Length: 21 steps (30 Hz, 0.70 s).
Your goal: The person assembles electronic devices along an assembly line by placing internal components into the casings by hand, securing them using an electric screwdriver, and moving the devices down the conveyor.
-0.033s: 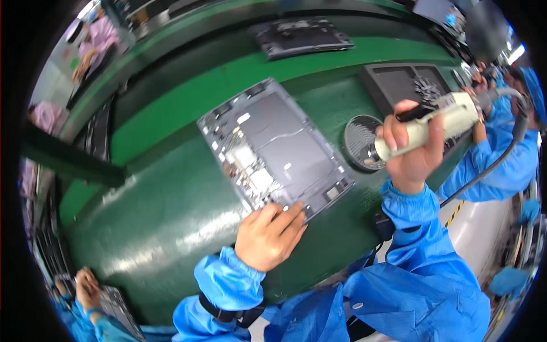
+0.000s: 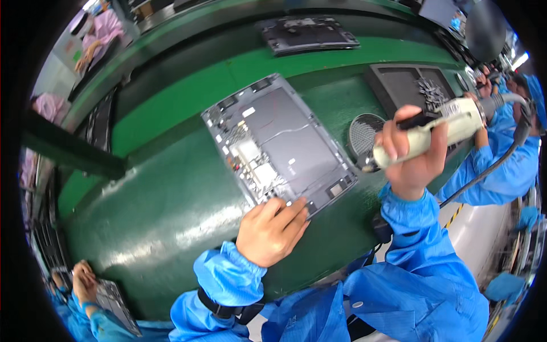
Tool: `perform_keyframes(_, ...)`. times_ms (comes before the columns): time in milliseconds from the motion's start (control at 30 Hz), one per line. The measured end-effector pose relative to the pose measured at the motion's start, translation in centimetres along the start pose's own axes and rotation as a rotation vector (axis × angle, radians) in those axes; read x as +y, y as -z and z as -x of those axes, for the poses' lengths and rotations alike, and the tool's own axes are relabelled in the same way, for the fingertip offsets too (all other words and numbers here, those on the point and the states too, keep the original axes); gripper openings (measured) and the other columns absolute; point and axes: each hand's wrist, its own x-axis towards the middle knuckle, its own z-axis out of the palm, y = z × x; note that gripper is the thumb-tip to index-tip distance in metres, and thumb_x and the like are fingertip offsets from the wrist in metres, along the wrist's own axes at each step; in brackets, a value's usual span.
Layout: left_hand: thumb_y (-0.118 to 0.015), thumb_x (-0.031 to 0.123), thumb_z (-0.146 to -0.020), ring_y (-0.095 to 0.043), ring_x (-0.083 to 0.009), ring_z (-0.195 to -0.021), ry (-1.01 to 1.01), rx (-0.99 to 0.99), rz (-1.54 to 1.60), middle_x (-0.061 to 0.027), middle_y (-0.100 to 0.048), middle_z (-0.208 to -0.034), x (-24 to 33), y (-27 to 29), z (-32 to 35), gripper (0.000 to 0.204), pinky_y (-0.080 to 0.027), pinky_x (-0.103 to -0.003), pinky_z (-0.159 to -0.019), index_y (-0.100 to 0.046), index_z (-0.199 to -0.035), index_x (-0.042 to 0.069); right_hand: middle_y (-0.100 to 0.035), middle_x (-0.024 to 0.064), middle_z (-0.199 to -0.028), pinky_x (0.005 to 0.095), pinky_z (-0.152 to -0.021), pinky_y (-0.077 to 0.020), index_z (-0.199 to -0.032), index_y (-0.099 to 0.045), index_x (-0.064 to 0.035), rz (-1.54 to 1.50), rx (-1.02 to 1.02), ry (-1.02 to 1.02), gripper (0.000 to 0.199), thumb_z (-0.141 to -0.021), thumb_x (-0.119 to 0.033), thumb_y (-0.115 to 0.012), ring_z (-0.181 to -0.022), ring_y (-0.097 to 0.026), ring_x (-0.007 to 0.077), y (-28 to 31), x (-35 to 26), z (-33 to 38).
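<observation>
Far left of the left hand, at the low edge, another person's hands (image 2: 82, 279) rest on a dark flat panel (image 2: 117, 305). The green table (image 2: 171, 194) is under everything. Left hand (image 2: 272, 231) lies flat w/ fingers (image 2: 290, 210) close together, tips pressing the near edge of a grey open device (image 2: 279, 142). That device lies tilted just above the left hand, w/ small parts & boards showing inside. Past it, far from both hands, sits another dark device (image 2: 307, 33) at the back of the table. Btwn the grey device & the right hand is a round mesh dish (image 2: 363, 134); can't tell what's in it. Behind the right hand is a black tray (image 2: 416, 85) w/ small silver bits (image 2: 432, 91) inside. Right hand (image 2: 413, 157) is wrapped tight round a white power screwdriver (image 2: 433, 131), held up off the table, tip toward the dish. A black cable (image 2: 490, 168) runs off to the right. Right of that, a person in a blue coat (image 2: 507, 171) works.
</observation>
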Motion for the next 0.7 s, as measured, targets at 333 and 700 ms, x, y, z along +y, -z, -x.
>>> perform_keyframes(333,-0.074,0.009,-0.061,-0.053,-0.0173,-0.073,-0.041,0.042,0.012,-0.0038,-0.064,-0.098,-0.8,-0.3,0.5,0.025,-0.048,-0.029,-0.058,-0.067,-0.084,0.003,-0.048,0.005,-0.056,0.0325,-0.064,-0.0479,-0.098,-0.051,0.0097,0.053,-0.274,-0.189,0.063,-0.083,-0.051,-0.057,-0.052,-0.048,0.0125,-5.0,2.9,2.7)
perform_keyframes(700,-0.073,0.01,-0.062,-0.053,-0.016,-0.073,-0.038,0.038,0.0,-0.0026,-0.064,-0.098,-0.9,-0.6,0.8,0.025,-0.048,-0.028,-0.058,-0.067,-0.085,0.004,-0.047,0.0048,-0.055,0.0313,-0.061,-0.0489,-0.095,-0.052,0.0085,0.029,-0.298,-0.229,0.059,-0.082,-0.048,-0.06,-0.05,-0.048,0.0119,-4.8,3.8,2.7)
